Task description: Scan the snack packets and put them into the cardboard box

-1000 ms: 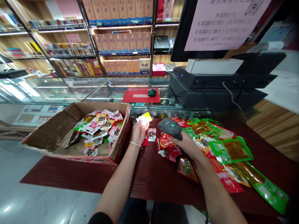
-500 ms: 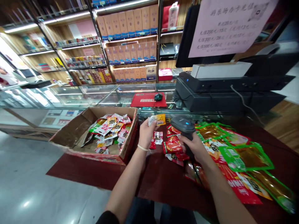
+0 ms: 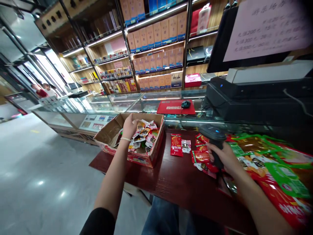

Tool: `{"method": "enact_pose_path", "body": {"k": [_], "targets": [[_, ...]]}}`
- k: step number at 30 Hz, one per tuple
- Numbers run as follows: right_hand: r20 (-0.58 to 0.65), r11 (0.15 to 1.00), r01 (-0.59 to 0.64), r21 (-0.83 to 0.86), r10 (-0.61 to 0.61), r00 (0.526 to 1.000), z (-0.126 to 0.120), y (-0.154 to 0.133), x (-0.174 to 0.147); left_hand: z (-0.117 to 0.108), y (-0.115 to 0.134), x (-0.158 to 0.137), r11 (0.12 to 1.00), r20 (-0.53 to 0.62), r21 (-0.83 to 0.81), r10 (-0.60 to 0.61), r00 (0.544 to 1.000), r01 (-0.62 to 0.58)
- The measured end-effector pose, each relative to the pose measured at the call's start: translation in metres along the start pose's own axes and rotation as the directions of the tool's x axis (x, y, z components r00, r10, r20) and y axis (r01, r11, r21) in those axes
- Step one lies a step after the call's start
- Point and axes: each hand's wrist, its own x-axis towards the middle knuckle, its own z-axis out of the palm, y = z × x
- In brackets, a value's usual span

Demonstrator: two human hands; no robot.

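Observation:
My left hand (image 3: 129, 126) is over the open cardboard box (image 3: 157, 140), its thumb apart from the fingers and no packet showing in it. Part of the fingers is turned away from me. Small snack packets (image 3: 145, 132) in white, red and orange lie heaped inside the box. With my right hand (image 3: 226, 156) I grip the handle of a black barcode scanner (image 3: 212, 132), which shows a blue light. Under and beside the scanner are red snack packets (image 3: 201, 156). Between the box and the scanner, a red packet (image 3: 176, 145) lies beside a small white one (image 3: 186, 146).
Larger green and red snack bags (image 3: 288, 178) are piled on the right of the dark red table (image 3: 166, 176). Behind it, a glass counter carries a red mat (image 3: 168, 107), a mouse (image 3: 186, 104) and a black till (image 3: 244, 101). Two people (image 3: 46, 91) are far left.
My left hand has moved left from the table to above the box, and the yellow packet it held no longer shows. The view has turned left. My right hand still holds the scanner.

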Motion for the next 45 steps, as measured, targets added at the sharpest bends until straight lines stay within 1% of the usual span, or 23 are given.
{"method": "enact_pose_path", "body": {"k": [1, 3, 5, 7, 10, 12, 14, 17, 19, 20, 21, 23, 24, 26, 27, 28, 30, 33, 37, 40, 42, 44, 45], "targets": [[0.002, 1.0, 0.001, -0.006, -0.001, 1.0, 0.0, 0.001, 0.0, -0.003, -0.012, 0.001, 0.998, -0.015, 0.068, -0.009, 1.0, 0.01], [0.006, 1.0, -0.002, -0.011, 0.002, 1.0, 0.001, 0.003, 0.001, -0.006, -0.027, -0.002, 0.994, -0.017, 0.094, -0.049, 0.999, 0.05], [0.002, 1.0, -0.009, -0.013, 0.009, 1.0, 0.001, 0.004, 0.001, -0.006, -0.03, -0.006, 0.997, -0.008, 0.031, -0.075, 0.997, 0.075], [-0.005, 1.0, -0.006, -0.019, 0.006, 1.0, 0.001, 0.003, 0.001, -0.005, -0.022, -0.012, 0.999, -0.027, -0.027, -0.042, 0.999, 0.042], [-0.013, 0.999, 0.011, -0.032, -0.011, 1.0, 0.001, 0.0, 0.0, -0.001, 0.007, -0.022, 0.996, -0.035, -0.065, 0.061, 0.998, -0.063], [-0.021, 0.999, 0.023, -0.032, -0.024, 0.999, 0.0, -0.001, 0.0, 0.005, 0.033, -0.033, 0.985, 0.006, -0.086, 0.151, 0.988, -0.15], [-0.028, 0.999, 0.031, -0.029, -0.031, 0.999, -0.002, -0.002, -0.001, 0.015, 0.062, -0.047, 0.96, 0.06, -0.101, 0.269, 0.961, -0.262], [-0.023, 0.999, 0.034, -0.036, -0.035, 0.999, -0.005, -0.002, 0.0, 0.041, 0.101, -0.07, 0.903, 0.144, -0.156, 0.421, 0.895, -0.4], [-0.033, 0.999, 0.045, -0.028, -0.046, 0.998, -0.008, -0.003, 0.001, 0.069, 0.116, -0.083, 0.875, 0.208, -0.237, 0.471, 0.857, -0.423], [-0.042, 0.999, 0.05, -0.018, -0.05, 0.998, -0.009, -0.003, 0.001, 0.086, 0.118, -0.089, 0.867, 0.24, -0.282, 0.479, 0.844, -0.411], [-0.054, 0.999, 0.053, -0.007, -0.053, 0.997, -0.01, -0.004, 0.001, 0.104, 0.117, -0.094, 0.867, 0.28, -0.315, 0.474, 0.835, -0.386], [-0.065, 0.999, 0.049, 0.01, -0.048, 0.997, -0.013, -0.006, 0.002, 0.141, 0.104, -0.102, 0.894, 0.354, -0.325, 0.417, 0.837, -0.308], [-0.071, 0.999, 0.047, 0.019, -0.045, 0.996, -0.014, -0.007, 0.002, 0.158, 0.094, -0.106, 0.926, 0.407, -0.259, 0.363, 0.838, -0.276], [-0.088, 0.998, 0.053, 0.045, -0.049, 0.995, -0.017, -0.008, 0.003, 0.184, 0.072, -0.112, 0.971, 0.501, 0.011, 0.202, 0.842, -0.24], [-0.097, 0.997, 0.056, 0.062, -0.049, 0.994, -0.018, -0.008, 0.004, 0.193, 0.061, -0.116, 0.965, 0.522, 0.144, 0.114, 0.845, -0.219], [-0.101, 0.996, 0.053, 0.076, -0.045, 0.994, -0.018, -0.008, 0.005, 0.199, 0.052, -0.119, 0.947, 0.542, 0.244, 0.045, 0.839, -0.208], [-0.103, 0.996, 0.039, 0.085, -0.03, 0.994, -0.019, -0.008, 0.006, 0.204, 0.039, -0.125, 0.906, 0.575, 0.363, -0.034, 0.818, -0.218], [-0.115, 0.998, 0.037, 0.052, -0.03, 0.993, -0.02, -0.006, 0.007, 0.2, 0.032, -0.133, 0.876, 0.619, 0.4, -0.04, 0.784, -0.271], [-0.123, 0.998, 0.057, 0.01, -0.055, 0.991, -0.019, -0.004, 0.008, 0.192, 0.033, -0.135, 0.866, 0.619, 0.426, -0.068, 0.783, -0.261], [-0.121, 0.998, 0.051, 0.024, -0.048, 0.992, -0.019, -0.004, 0.008, 0.189, 0.033, -0.132, 0.884, 0.623, 0.408, -0.084, 0.778, -0.231], [-0.121, 0.998, 0.045, 0.034, -0.041, 0.992, -0.019, -0.004, 0.008, 0.188, 0.033, -0.13, 0.901, 0.615, 0.382, -0.083, 0.785, -0.204], [-0.114, 0.999, 0.043, 0.033, -0.039, 0.993, -0.018, -0.004, 0.008, 0.189, 0.034, -0.128, 0.936, 0.594, 0.314, -0.066, 0.802, -0.155], [-0.11, 0.999, 0.041, 0.031, -0.037, 0.993, -0.018, -0.004, 0.008, 0.191, 0.035, -0.127, 0.964, 0.577, 0.244, -0.057, 0.815, -0.105]]}}
